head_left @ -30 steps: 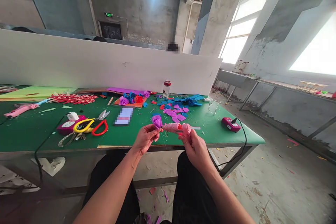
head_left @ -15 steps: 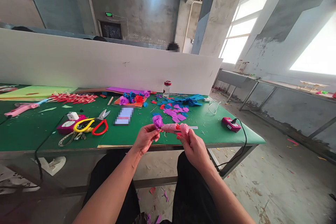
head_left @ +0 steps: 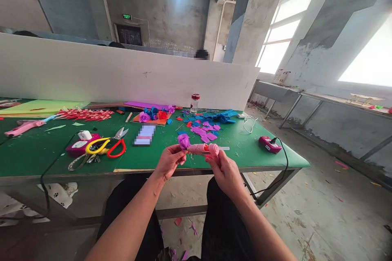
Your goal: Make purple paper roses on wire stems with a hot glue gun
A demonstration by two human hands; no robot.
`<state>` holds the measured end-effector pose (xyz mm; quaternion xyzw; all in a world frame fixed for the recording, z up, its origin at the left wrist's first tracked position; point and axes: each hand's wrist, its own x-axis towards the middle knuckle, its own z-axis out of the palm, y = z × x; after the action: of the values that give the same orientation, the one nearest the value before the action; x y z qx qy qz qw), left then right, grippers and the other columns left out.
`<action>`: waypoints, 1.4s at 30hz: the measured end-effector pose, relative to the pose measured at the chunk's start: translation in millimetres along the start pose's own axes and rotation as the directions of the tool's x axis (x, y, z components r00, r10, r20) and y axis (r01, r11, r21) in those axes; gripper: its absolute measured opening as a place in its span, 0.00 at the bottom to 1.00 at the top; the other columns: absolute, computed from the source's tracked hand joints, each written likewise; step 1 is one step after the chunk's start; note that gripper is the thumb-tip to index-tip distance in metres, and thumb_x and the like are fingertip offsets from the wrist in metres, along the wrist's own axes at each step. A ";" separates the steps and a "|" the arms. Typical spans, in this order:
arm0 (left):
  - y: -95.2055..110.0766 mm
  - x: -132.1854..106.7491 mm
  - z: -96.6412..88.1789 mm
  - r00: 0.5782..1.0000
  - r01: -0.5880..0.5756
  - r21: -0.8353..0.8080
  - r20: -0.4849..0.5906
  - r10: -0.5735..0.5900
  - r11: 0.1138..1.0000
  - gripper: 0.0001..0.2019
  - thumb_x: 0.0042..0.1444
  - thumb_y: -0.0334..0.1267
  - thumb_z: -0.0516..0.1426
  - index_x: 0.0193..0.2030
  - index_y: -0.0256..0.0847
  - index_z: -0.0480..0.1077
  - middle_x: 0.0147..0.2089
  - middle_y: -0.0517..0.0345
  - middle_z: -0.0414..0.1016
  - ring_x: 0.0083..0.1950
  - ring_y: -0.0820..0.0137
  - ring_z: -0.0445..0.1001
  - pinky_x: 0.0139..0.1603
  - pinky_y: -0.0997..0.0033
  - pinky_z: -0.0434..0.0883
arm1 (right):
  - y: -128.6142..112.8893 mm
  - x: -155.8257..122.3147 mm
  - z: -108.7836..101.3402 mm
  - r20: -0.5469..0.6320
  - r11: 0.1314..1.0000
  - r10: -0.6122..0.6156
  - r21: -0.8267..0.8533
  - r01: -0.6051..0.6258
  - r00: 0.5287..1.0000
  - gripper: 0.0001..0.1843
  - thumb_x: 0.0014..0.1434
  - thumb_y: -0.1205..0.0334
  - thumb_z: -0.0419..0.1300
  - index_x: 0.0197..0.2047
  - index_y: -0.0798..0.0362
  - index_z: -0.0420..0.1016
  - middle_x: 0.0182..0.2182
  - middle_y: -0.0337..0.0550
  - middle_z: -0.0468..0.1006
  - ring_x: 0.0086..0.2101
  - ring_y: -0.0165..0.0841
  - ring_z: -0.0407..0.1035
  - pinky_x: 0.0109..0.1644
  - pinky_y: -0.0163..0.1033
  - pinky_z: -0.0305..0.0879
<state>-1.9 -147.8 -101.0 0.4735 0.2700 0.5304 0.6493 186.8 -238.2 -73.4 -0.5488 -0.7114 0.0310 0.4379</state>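
Note:
Over the front edge of the green table, my left hand [head_left: 170, 162] pinches a purple paper flower [head_left: 183, 141] from below. My right hand [head_left: 225, 170] is wrapped round a pink hot glue gun [head_left: 198, 148], with a clear glue stick [head_left: 224, 148] poking out of its back end. The gun's nozzle points left and meets the base of the flower; whether it touches cannot be made out. Beyond my hands lie loose purple paper petals [head_left: 203, 131]. Finished paper flowers [head_left: 145, 117] in purple, blue and red rest on an orange sheet farther back.
Scissors [head_left: 114, 145] with yellow and red handles lie left on the green table [head_left: 159, 132], by a magenta power box [head_left: 80, 147]. Another magenta box [head_left: 270, 145] with a black cord sits right. A red-lidded jar [head_left: 194, 103] stands before the white partition [head_left: 122, 73]. A second pink glue gun [head_left: 26, 127] lies far left.
The glue gun has shifted very slightly left in my right hand's grip. My left hand and the flower stay almost still. Under the table at left, a patterned pale shape has moved.

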 end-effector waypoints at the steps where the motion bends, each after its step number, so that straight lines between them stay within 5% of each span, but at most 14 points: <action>1: 0.0 -0.2 0.2 1.000 -0.001 0.000 0.001 0.001 1.000 0.10 0.39 0.36 0.70 0.29 0.35 0.77 0.21 0.60 0.70 0.21 0.78 0.63 0.20 0.77 0.57 | 0.8 -0.4 -0.2 0.001 1.000 0.002 -0.006 -0.002 1.000 0.11 0.64 0.54 0.49 0.37 0.52 0.65 0.24 0.39 0.73 0.22 0.31 0.63 0.27 0.34 0.53; 10: -0.5 0.5 0.3 1.000 0.011 0.012 -0.023 -0.011 1.000 0.11 0.40 0.37 0.69 0.30 0.34 0.77 0.30 0.51 0.78 0.23 0.79 0.64 0.21 0.77 0.57 | 0.9 0.2 -4.1 -0.010 0.999 0.026 0.038 -0.025 1.000 0.12 0.65 0.53 0.48 0.43 0.52 0.66 0.26 0.41 0.76 0.25 0.34 0.68 0.29 0.35 0.56; 17: 0.3 -0.1 1.5 1.000 -0.002 0.006 -0.008 0.002 1.000 0.11 0.38 0.36 0.70 0.29 0.34 0.77 0.23 0.58 0.72 0.21 0.79 0.63 0.20 0.77 0.56 | 1.0 -0.9 -0.1 0.009 1.000 0.017 0.021 -0.017 1.000 0.12 0.65 0.53 0.49 0.39 0.52 0.67 0.25 0.41 0.76 0.24 0.33 0.67 0.28 0.35 0.55; 22: -0.2 0.4 0.3 1.000 0.006 0.010 -0.020 -0.006 1.000 0.11 0.40 0.37 0.69 0.31 0.34 0.78 0.27 0.54 0.76 0.22 0.79 0.64 0.20 0.77 0.57 | 10.3 -2.0 -4.5 0.016 0.987 0.067 0.143 -0.068 0.998 0.15 0.64 0.52 0.50 0.47 0.52 0.67 0.26 0.41 0.76 0.26 0.34 0.67 0.29 0.35 0.57; 28: -1.7 0.7 -3.7 0.999 0.039 -0.024 -0.014 -0.040 0.999 0.10 0.41 0.36 0.69 0.31 0.34 0.78 0.30 0.52 0.77 0.23 0.80 0.65 0.21 0.78 0.58 | 13.4 8.2 -6.4 0.153 0.752 0.226 0.600 -0.272 0.962 0.20 0.62 0.44 0.52 0.47 0.51 0.66 0.32 0.41 0.77 0.22 0.27 0.59 0.23 0.33 0.54; 33: -3.8 2.0 -4.3 0.998 0.069 -0.063 -0.009 -0.070 0.996 0.10 0.42 0.35 0.69 0.30 0.33 0.77 0.30 0.52 0.77 0.22 0.81 0.64 0.21 0.80 0.59 | 15.1 18.6 -4.3 0.319 0.563 0.294 0.703 -0.434 0.901 0.21 0.57 0.42 0.59 0.43 0.51 0.68 0.29 0.39 0.77 0.19 0.24 0.55 0.19 0.30 0.46; 42: -4.7 3.6 -1.1 0.994 0.098 -0.169 -0.022 -0.103 0.981 0.12 0.39 0.33 0.70 0.31 0.32 0.77 0.29 0.53 0.76 0.22 0.82 0.64 0.19 0.81 0.58 | 44.2 33.7 0.3 0.308 0.495 0.353 0.740 -0.456 0.884 0.24 0.50 0.40 0.64 0.35 0.54 0.72 0.20 0.35 0.72 0.19 0.23 0.60 0.20 0.29 0.51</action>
<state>0.2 -144.0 -105.1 0.3947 0.2578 0.5251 0.7085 219.5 -193.4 -76.9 -0.4438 -0.4967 0.4771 0.5733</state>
